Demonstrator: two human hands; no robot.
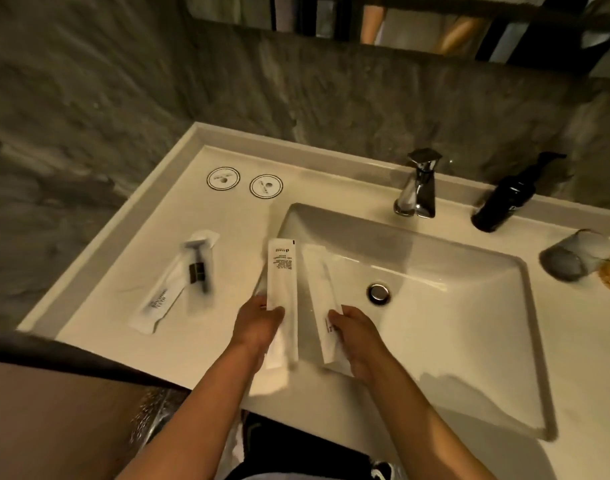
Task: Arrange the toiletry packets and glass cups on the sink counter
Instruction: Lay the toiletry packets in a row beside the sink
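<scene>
A printed packet [282,271] is being pinched by the left hand [258,320] over the basin's [469,306] left rim; a plainer packet [326,306] is being gripped by the right hand [357,337] just beside it. A razor packet [173,282] is lying far left on the counter [227,223], a glass cup [573,259] on its side far right.
</scene>
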